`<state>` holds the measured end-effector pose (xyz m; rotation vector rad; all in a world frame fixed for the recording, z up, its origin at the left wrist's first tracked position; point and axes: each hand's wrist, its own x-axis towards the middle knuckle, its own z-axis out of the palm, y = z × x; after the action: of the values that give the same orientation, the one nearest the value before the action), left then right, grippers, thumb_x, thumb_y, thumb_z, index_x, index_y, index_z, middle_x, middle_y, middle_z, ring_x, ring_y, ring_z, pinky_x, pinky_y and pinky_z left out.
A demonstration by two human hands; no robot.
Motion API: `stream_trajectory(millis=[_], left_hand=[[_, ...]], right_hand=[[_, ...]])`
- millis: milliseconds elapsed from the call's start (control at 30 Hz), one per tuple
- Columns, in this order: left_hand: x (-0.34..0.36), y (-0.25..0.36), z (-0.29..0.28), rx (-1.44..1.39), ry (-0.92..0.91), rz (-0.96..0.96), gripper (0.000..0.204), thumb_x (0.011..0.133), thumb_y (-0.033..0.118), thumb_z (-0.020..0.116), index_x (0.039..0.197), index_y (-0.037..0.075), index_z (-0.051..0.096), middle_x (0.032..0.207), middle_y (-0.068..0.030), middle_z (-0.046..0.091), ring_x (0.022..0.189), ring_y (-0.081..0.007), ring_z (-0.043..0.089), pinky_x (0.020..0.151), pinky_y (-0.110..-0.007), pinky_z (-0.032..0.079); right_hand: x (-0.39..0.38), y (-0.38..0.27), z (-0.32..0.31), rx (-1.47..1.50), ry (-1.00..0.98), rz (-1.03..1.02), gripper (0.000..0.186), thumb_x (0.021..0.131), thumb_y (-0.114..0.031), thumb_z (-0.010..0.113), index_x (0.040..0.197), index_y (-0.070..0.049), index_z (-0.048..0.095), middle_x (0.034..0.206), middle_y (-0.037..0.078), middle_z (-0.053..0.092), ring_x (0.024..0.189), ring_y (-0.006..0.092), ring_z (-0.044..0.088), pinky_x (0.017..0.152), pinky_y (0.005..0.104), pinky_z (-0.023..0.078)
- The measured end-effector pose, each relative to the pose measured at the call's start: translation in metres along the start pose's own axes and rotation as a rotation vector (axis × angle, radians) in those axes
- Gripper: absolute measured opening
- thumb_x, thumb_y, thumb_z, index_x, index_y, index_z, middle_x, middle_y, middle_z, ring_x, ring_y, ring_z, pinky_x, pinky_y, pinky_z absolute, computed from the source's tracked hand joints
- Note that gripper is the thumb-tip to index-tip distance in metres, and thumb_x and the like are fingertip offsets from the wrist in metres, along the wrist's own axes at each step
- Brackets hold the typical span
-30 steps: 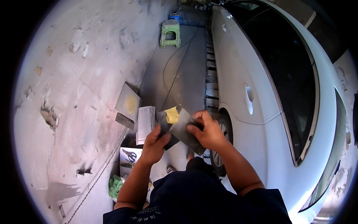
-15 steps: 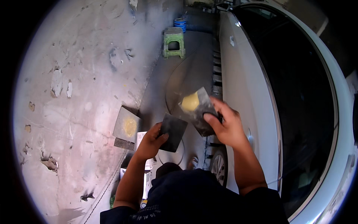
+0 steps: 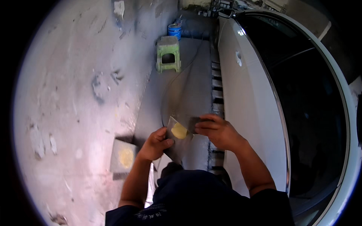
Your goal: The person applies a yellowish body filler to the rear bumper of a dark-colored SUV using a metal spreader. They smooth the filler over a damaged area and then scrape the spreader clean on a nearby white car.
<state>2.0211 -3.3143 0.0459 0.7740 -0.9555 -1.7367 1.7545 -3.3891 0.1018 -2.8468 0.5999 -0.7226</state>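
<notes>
My left hand is closed on the edge of a flat grey putty scraper, with its thumb on the upper face. A lump of yellow putty sits near this scraper's far end. In my right hand is a second, dark flat scraper, pinched between the fingers and blurred by motion. Its edge meets or overlaps the right side of the left scraper, close to the putty; exact contact is too blurred to tell. Both hands are in front of my body, above the floor.
A white car stands along my right. On my left rises a stained, chipped wall. By the wall is a grey board smeared with yellow putty. Ahead are a green stool and a blue can.
My right hand has lowered its scraper toward the left one. The yellow putty, earlier on the right scraper, now appears on the left one. The view has shifted, showing more ahead.
</notes>
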Motion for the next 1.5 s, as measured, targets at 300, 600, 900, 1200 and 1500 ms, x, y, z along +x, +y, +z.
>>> stream_trajectory(millis=[300,600,900,1200,1500], left_hand=[[0.183,0.096,-0.049,-0.622,-0.329,0.158,0.071,0.087,0.026,0.061,0.145,0.004,0.025,0.091,-0.0044,0.050,0.069,-0.0131,0.045,0.061,-0.029,0.032],[0.357,0.114,-0.074,-0.488,-0.246,-0.121,0.032,0.086,0.027,0.058,0.106,0.003,0.053,0.082,-0.0043,0.049,0.065,-0.0121,0.041,0.059,-0.027,0.030],[0.495,0.182,-0.105,-0.298,-0.129,-0.283,0.027,0.092,0.030,0.047,0.097,0.003,0.051,0.074,-0.0051,0.046,0.060,-0.0121,0.041,0.047,-0.022,0.032],[0.651,0.229,-0.188,-0.259,-0.045,-0.339,0.027,0.093,0.029,0.045,0.100,0.004,0.052,0.075,-0.0048,0.047,0.062,-0.0144,0.044,0.048,-0.024,0.034],[0.818,0.302,-0.231,0.068,0.035,-0.146,0.020,0.089,0.017,0.054,0.103,0.004,0.058,0.087,-0.0078,0.060,0.077,-0.0177,0.059,0.068,-0.030,0.049]], right_hand=[[0.094,0.139,0.033,1.054,0.570,0.592,0.032,0.091,-0.007,0.058,0.121,-0.004,0.050,0.097,0.002,0.063,0.083,0.0060,0.055,0.078,0.0242,0.045],[0.182,0.315,0.032,0.706,0.354,0.650,0.035,0.086,-0.034,0.066,0.100,-0.003,0.055,0.080,0.015,0.065,0.075,0.0270,0.066,0.067,0.0346,0.050],[0.280,0.465,-0.035,0.259,0.314,0.197,0.032,0.081,-0.030,0.072,0.097,-0.006,0.060,0.074,0.014,0.066,0.060,0.0292,0.066,0.055,0.0348,0.052],[0.383,0.593,-0.042,-0.016,0.212,0.052,0.028,0.085,-0.038,0.062,0.088,-0.011,0.057,0.068,0.010,0.063,0.058,0.0315,0.063,0.053,0.0420,0.051],[0.488,0.717,-0.038,-0.172,0.164,0.088,0.025,0.082,-0.037,0.065,0.085,-0.013,0.058,0.066,0.007,0.061,0.057,0.0272,0.063,0.050,0.0373,0.050]])
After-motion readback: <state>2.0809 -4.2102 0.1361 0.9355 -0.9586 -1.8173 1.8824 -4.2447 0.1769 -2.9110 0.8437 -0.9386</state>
